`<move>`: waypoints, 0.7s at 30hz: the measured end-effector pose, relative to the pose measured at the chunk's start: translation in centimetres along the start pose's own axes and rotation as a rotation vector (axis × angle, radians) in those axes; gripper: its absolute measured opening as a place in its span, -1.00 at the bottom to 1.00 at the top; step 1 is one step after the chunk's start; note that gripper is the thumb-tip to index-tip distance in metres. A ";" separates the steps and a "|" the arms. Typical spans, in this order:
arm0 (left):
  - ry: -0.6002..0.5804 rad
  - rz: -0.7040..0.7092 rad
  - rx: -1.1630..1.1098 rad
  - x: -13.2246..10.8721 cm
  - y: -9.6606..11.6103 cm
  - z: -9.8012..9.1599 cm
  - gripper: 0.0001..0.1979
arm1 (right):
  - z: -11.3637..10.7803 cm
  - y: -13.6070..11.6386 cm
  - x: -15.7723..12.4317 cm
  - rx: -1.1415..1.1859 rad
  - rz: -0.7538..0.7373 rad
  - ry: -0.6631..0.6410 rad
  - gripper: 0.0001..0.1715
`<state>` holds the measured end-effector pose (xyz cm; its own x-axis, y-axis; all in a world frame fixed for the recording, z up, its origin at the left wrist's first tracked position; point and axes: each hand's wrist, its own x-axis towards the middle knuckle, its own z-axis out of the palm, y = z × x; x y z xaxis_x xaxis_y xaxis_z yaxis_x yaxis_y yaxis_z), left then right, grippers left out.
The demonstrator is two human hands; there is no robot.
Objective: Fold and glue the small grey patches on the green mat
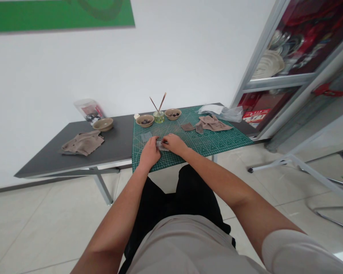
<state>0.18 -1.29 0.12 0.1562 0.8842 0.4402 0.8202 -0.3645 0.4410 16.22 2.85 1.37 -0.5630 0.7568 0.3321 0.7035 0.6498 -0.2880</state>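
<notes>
Both my hands rest on the green cutting mat, close together. My left hand and my right hand pinch a small pale grey piece between them, fingers closed on it. A small grey square lies on the mat just beyond my left hand. Further back stand two tan bowls with dark bits inside and a small glass jar holding two thin sticks.
A brown cloth and a third bowl lie on the dark table at left, with a clear plastic container behind. Another brown cloth and plastic bags sit at the mat's right. A glass cabinet stands right.
</notes>
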 end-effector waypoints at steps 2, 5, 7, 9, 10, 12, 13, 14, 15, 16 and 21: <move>-0.002 -0.016 0.006 0.0 0.0 0.0 -0.50 | -0.2 0.1 -0.2 -0.024 0.046 0.011 -0.88; -0.012 -0.024 0.024 0.0 0.2 0.0 -0.50 | -0.3 -0.1 -0.8 -0.054 0.034 0.006 -0.87; -0.008 -0.031 0.038 0.0 0.2 0.1 -0.50 | -0.1 -0.5 -0.9 -0.047 -0.013 -0.006 -0.85; 0.005 -0.039 0.044 0.0 0.1 0.2 -0.51 | 0.2 -0.8 -0.7 -0.024 -0.038 -0.008 -0.83; 0.008 -0.042 0.044 0.1 0.1 0.3 -0.51 | 0.3 -0.8 -0.5 -0.012 -0.033 -0.005 -0.83; 0.003 -0.039 0.043 0.1 0.0 0.3 -0.50 | 0.5 -0.9 0.0 0.001 0.002 -0.001 -0.83; -0.003 -0.035 0.045 0.1 0.0 0.3 -0.49 | 0.6 -0.9 0.3 0.000 0.019 0.000 -0.83; -0.006 -0.033 0.049 0.1 -0.1 0.3 -0.49 | 0.7 -0.9 0.4 -0.005 0.032 0.001 -0.83; -0.008 -0.033 0.055 0.1 -0.1 0.4 -0.48 | 0.7 -1.0 0.5 -0.012 0.039 0.003 -0.82; -0.009 -0.033 0.062 0.1 -0.1 0.4 -0.48 | 0.8 -1.0 0.5 -0.018 0.040 0.008 -0.81; -0.009 -0.043 0.080 0.0 -0.3 0.5 -0.45 | 0.7 -0.8 -0.1 0.024 -0.014 0.003 -0.85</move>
<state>0.24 -1.03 -0.41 0.1248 0.9013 0.4149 0.8675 -0.3020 0.3952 15.41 2.33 0.99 -0.5711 0.7475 0.3392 0.6851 0.6617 -0.3046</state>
